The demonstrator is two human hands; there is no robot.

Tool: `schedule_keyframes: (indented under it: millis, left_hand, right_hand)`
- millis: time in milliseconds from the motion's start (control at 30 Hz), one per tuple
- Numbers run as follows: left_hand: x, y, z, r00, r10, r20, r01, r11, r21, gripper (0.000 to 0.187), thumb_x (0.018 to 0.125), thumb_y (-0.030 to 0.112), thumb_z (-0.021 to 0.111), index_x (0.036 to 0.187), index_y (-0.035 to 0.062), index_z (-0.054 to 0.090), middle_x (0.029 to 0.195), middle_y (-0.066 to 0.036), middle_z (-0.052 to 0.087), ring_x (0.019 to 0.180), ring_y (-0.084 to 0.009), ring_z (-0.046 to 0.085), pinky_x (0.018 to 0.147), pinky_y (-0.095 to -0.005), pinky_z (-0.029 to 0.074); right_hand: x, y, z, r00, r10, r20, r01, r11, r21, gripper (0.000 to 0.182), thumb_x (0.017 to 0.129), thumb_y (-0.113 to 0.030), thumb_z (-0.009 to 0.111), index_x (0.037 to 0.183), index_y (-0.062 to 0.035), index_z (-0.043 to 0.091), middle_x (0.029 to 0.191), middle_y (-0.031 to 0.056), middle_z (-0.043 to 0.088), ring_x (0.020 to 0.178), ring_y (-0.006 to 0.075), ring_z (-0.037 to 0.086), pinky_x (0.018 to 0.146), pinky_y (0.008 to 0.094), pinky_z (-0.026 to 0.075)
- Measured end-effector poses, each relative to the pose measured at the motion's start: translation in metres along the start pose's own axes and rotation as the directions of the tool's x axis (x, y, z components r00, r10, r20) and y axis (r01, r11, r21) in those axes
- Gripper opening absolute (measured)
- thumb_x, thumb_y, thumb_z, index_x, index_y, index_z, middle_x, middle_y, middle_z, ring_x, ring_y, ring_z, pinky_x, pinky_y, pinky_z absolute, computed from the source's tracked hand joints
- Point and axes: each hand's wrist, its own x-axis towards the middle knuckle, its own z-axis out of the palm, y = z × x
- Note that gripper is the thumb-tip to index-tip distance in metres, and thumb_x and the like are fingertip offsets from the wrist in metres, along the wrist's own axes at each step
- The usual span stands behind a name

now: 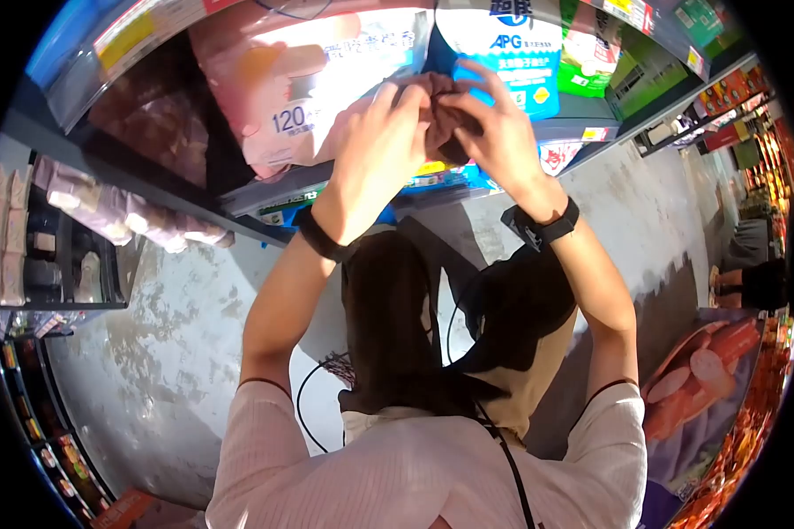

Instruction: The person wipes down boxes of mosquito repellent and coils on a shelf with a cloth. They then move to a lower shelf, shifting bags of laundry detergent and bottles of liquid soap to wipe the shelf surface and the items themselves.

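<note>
Brown cloth [436,113], or some soft crumpled wrap (can't tell which), sits between our two hands at the front edge of the shelf [260,196], around mid-length. Can't tell if it rests on that edge or is held just clear of it.

Grip: left hand [384,132] looks pinched on the cloth's left side, fingers bent over; right hand [501,128] looks pinched on its right side, thumb and finger close together, one finger raised. Contact is partly hidden by our own fingers.

Step, our read: working the bunched cloth with both sets of fingertips. Next move calls for one side holding steady while the other opens, tucks or shifts the folds; small finger motion, no big reach.

Edges: pink bag [278,106] fills the shelf just left of and behind the cloth; blue-white pack [513,66] stands right behind our right hand, green pack [589,53] beyond it toward the right end. Tight on the far side, so knocking a pack is the likely snag. Front edge is the hard limit for our wrists.

Open room: toward us, over the floor [181,344], between the forearms and above our knees. Loose cable [302,401] loops low by the left leg, well apart from the hands.
</note>
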Motion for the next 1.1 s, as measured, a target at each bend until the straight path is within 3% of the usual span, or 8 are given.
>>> schedule_keyframes:
  millis: [267, 367, 533, 567, 633, 667, 700, 1100]
  left_hand:
    - [0.115, 0.046, 0.043, 0.929, 0.247, -0.275, -0.298, 0.941, -0.159, 0.017, 0.094, 0.007, 0.061, 0.110, 0.0063, 0.067, 0.107, -0.019, 0.070, 0.093, -0.0418, 0.069, 0.078, -0.0470, 0.059]
    - [0.158, 0.045, 0.056, 0.811, 0.451, -0.373, -0.359, 0.887, 0.291, 0.024, 0.098, 0.008, 0.056, 0.118, -0.0046, 0.063, 0.105, -0.023, 0.070, 0.089, -0.0356, 0.070, 0.079, -0.0459, 0.054]
    - [0.185, 0.013, 0.085, 0.987, 0.159, -0.031, -0.144, 0.952, 0.272, 0.033, 0.100, 0.024, 0.050, 0.121, 0.0062, 0.068, 0.114, -0.024, 0.071, 0.097, -0.0441, 0.069, 0.084, -0.0525, 0.055]
    - [0.187, 0.024, 0.085, 0.975, -0.199, 0.101, 0.154, 0.927, 0.343, 0.035, 0.102, 0.030, 0.050, 0.122, 0.0118, 0.071, 0.117, -0.021, 0.071, 0.096, -0.0437, 0.070, 0.084, -0.0535, 0.055]
    - [0.175, 0.014, 0.091, 0.993, 0.009, 0.115, -0.048, 0.938, 0.344, 0.033, 0.101, 0.031, 0.055, 0.126, 0.0132, 0.068, 0.115, -0.021, 0.072, 0.093, -0.0424, 0.070, 0.083, -0.0545, 0.054]
    - [0.161, 0.013, 0.095, 0.880, 0.460, -0.120, -0.398, 0.851, 0.342, 0.040, 0.096, 0.029, 0.066, 0.132, 0.0128, 0.063, 0.109, -0.021, 0.071, 0.092, -0.0408, 0.069, 0.082, -0.0534, 0.054]
    - [0.149, 0.013, 0.097, 0.949, 0.303, -0.086, -0.245, 0.881, 0.406, 0.026, 0.096, 0.009, 0.060, 0.120, 0.0124, 0.069, 0.113, -0.018, 0.070, 0.095, -0.0381, 0.070, 0.082, -0.0447, 0.059]
    - [0.056, 0.101, 0.139, 0.992, -0.129, -0.013, 0.129, 0.985, 0.114, 0.023, 0.094, 0.005, 0.064, 0.115, 0.0152, 0.063, 0.112, -0.019, 0.054, 0.092, -0.0467, 0.063, 0.076, -0.0505, 0.055]
  right_hand:
    - [0.062, 0.109, -0.064, 0.961, -0.101, -0.258, 0.021, 0.955, -0.295, 0.041, 0.080, -0.001, 0.070, 0.116, -0.0205, 0.074, 0.119, 0.0114, 0.064, 0.103, 0.0355, 0.068, 0.085, 0.0430, 0.058]
    - [0.092, 0.155, -0.073, 0.983, -0.013, -0.181, -0.040, 0.957, -0.286, 0.030, 0.087, 0.002, 0.057, 0.113, -0.0031, 0.070, 0.109, 0.0272, 0.068, 0.101, 0.0465, 0.064, 0.088, 0.0496, 0.053]
    - [0.114, 0.192, -0.051, 0.979, -0.079, -0.187, 0.012, 0.944, -0.331, 0.029, 0.086, -0.004, 0.061, 0.114, -0.0032, 0.070, 0.106, 0.0274, 0.068, 0.098, 0.0478, 0.064, 0.085, 0.0536, 0.052]
    - [0.114, 0.189, -0.048, 0.953, -0.205, -0.221, 0.151, 0.960, -0.237, 0.030, 0.086, -0.005, 0.062, 0.115, -0.0025, 0.070, 0.106, 0.0275, 0.068, 0.098, 0.0477, 0.064, 0.086, 0.0543, 0.052]
    - [0.100, 0.175, -0.055, 0.922, -0.334, -0.197, 0.309, 0.940, -0.144, 0.033, 0.085, -0.004, 0.064, 0.118, -0.0014, 0.068, 0.110, 0.0250, 0.069, 0.099, 0.0449, 0.065, 0.091, 0.0516, 0.052]
    - [0.090, 0.191, -0.043, 0.932, -0.310, -0.187, 0.285, 0.947, -0.150, 0.032, 0.086, -0.006, 0.066, 0.117, -0.0087, 0.070, 0.113, 0.0191, 0.067, 0.099, 0.0410, 0.066, 0.088, 0.0489, 0.054]
    - [0.080, 0.205, -0.030, 0.942, -0.286, -0.175, 0.260, 0.953, -0.156, 0.032, 0.086, -0.008, 0.069, 0.117, -0.0159, 0.072, 0.115, 0.0132, 0.066, 0.098, 0.0371, 0.066, 0.084, 0.0461, 0.056]
    - [-0.031, 0.210, -0.060, 0.926, -0.377, -0.015, 0.376, 0.918, 0.129, 0.046, 0.077, 0.000, 0.070, 0.116, -0.0224, 0.077, 0.121, 0.0061, 0.060, 0.107, 0.0292, 0.060, 0.081, 0.0383, 0.059]
